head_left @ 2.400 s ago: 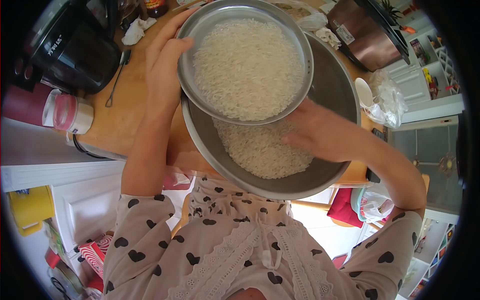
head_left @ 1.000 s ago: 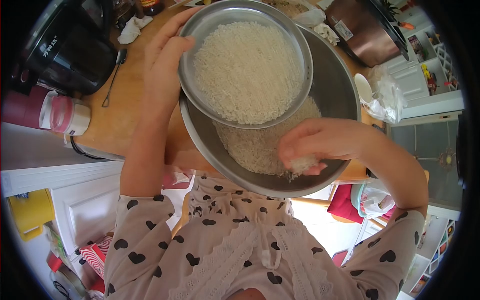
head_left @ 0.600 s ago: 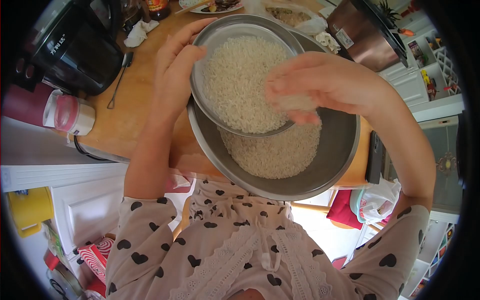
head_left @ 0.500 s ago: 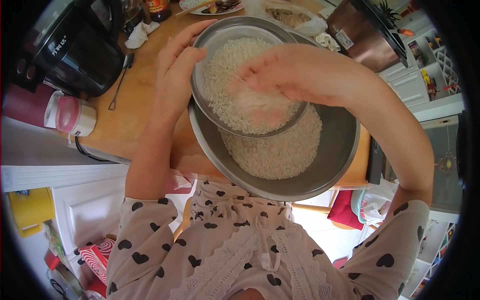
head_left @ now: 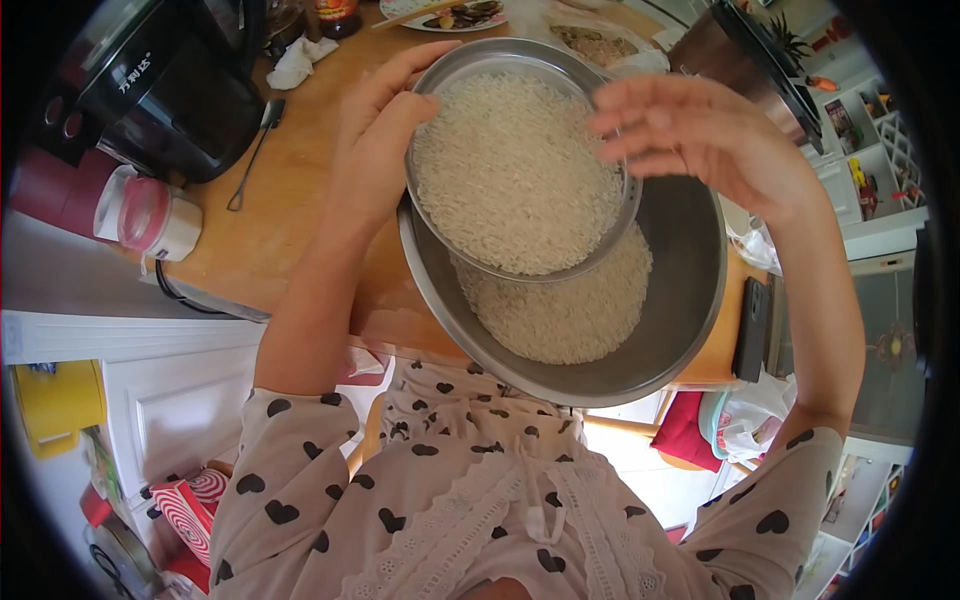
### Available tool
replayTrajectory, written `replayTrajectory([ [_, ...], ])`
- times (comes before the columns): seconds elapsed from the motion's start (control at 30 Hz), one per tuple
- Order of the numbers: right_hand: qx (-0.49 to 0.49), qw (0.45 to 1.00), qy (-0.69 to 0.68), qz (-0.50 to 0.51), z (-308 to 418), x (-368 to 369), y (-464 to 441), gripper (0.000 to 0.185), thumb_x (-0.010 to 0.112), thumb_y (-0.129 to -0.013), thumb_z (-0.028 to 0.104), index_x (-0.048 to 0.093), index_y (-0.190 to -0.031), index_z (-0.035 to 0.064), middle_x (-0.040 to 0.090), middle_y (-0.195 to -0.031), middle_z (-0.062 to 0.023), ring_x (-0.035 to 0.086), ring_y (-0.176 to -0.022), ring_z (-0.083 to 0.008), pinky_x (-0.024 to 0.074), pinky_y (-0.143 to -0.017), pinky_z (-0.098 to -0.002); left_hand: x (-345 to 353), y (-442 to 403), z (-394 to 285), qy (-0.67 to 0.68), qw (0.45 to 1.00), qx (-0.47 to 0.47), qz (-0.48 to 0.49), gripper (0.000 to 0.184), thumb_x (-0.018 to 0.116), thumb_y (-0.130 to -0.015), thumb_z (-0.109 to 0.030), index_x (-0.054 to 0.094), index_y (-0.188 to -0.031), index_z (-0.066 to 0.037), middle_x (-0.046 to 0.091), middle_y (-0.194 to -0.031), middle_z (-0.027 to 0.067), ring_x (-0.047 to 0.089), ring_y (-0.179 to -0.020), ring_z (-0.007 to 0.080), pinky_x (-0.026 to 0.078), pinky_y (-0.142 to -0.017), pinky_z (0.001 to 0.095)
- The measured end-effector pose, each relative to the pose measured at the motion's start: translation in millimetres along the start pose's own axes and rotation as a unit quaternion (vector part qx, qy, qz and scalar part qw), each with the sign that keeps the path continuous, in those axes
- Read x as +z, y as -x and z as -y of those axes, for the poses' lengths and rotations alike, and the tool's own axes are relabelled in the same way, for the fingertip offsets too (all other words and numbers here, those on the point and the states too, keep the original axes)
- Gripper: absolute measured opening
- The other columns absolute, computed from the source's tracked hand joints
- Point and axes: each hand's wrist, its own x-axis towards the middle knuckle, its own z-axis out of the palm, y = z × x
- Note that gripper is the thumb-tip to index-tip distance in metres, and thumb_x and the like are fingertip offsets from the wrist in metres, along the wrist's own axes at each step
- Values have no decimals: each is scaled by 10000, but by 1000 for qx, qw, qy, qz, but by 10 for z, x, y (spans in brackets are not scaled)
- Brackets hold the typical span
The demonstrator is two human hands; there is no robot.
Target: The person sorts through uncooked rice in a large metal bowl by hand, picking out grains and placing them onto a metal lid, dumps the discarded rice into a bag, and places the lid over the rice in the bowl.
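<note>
My left hand grips the left rim of a shallow round metal bowl, thumb over the edge. White rice is spread across that bowl. It is held tilted over a larger steel basin, where more rice lies in a heap at the bottom. My right hand is at the smaller bowl's right rim, fingers stretched out and slightly apart, slightly blurred. Whether its fingertips touch the rim I cannot tell.
A black appliance and a pink-and-white jar stand at the left. Near them lie a long-handled spoon and a crumpled tissue. Behind are a plate of food and a plastic bag. A dark phone lies at right.
My right hand has moved out of the rice to the bowl's right rim, leaving the rice surface in full view. The left hand keeps its grip on the bowl.
</note>
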Motion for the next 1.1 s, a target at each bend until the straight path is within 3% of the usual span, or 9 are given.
replayTrajectory([
  [0.13, 40, 994, 100, 17, -36, 61, 243, 310, 552, -876, 172, 576, -1148, 26, 626, -1025, -55, 590, -943, -154, 472, -806, -266, 3, -2, 25, -11, 1000, 6, -8, 401, 441, -789, -83, 564, -1157, 19, 605, -936, 62, 552, -853, 105, 433, -765, 226],
  [0.23, -93, 960, 264, 8, -120, 229, 187, 270, 521, -888, 125, 580, -1138, 39, 629, -967, -39, 581, -917, -134, 461, -794, -255, -63, -30, 83, -71, 997, 34, 3, 405, 449, -781, -89, 566, -1152, 22, 608, -941, 68, 551, -864, 110, 427, -776, 232],
  [0.27, -93, 936, 339, 22, -19, 310, 169, 281, 476, -882, 63, 562, -1148, 38, 605, -1006, -91, 567, -956, -187, 456, -831, -291, -58, -37, 75, -70, 997, 34, 4, 407, 451, -778, -93, 567, -1151, 22, 610, -942, 68, 550, -867, 112, 421, -786, 233],
  [0.37, -292, 884, 363, -15, -211, 535, -114, 376, 448, -846, 18, 502, -1217, 41, 556, -1098, -154, 525, -1044, -255, 440, -882, -336, -9, -22, 31, -51, 999, 20, -2, 414, 456, -770, -101, 568, -1149, 19, 619, -939, 68, 549, -872, 117, 405, -809, 236],
  [0.47, -308, 913, 268, 7, -305, 748, -318, 466, 438, -814, 4, 426, -1278, 43, 510, -1161, -188, 477, -1100, -315, 415, -927, -373, 31, -9, -14, -19, 1000, 1, -18, 416, 456, -766, -104, 570, -1150, 12, 625, -936, 69, 550, -867, 120, 399, -817, 235],
  [0.57, -271, 921, 279, -19, -297, 709, -394, 523, 424, -803, -3, 373, -1323, 16, 530, -1226, -107, 440, -1194, -185, 326, -1003, -330, -16, -26, 53, -32, 999, 20, -6, 416, 455, -766, -98, 571, -1153, 4, 624, -940, 72, 552, -860, 120, 406, -808, 235],
  [0.83, -178, 963, 147, -138, -287, 403, -413, 549, 407, -783, -17, 378, -1330, 19, 528, -1238, -94, 455, -1115, -159, 310, -1006, -287, 1, -11, 49, -13, 1000, 0, -18, 412, 459, -764, -90, 571, -1150, 2, 609, -874, 52, 541, -814, 106, 417, -754, 225],
  [0.93, -183, 961, 175, -113, -271, 454, -393, 558, 402, -779, -24, 372, -1335, 19, 527, -1240, -94, 448, -1136, -163, 303, -1014, -296, -18, -11, 67, -16, 1000, -13, -14, 403, 468, -768, -107, 582, -1146, -27, 602, -835, 30, 539, -789, 108, 372, -910, 288],
  [1.1, -203, 967, 146, -54, -277, 628, -356, 490, 430, -799, -17, 415, -1289, 8, 542, -1203, -120, 488, -1123, -171, 372, -958, -291, -38, -30, 131, -65, 997, 21, -20, 384, 482, -774, -145, 602, -1134, -88, 598, -783, 2, 542, -775, 116, 79, -1090, 423],
])
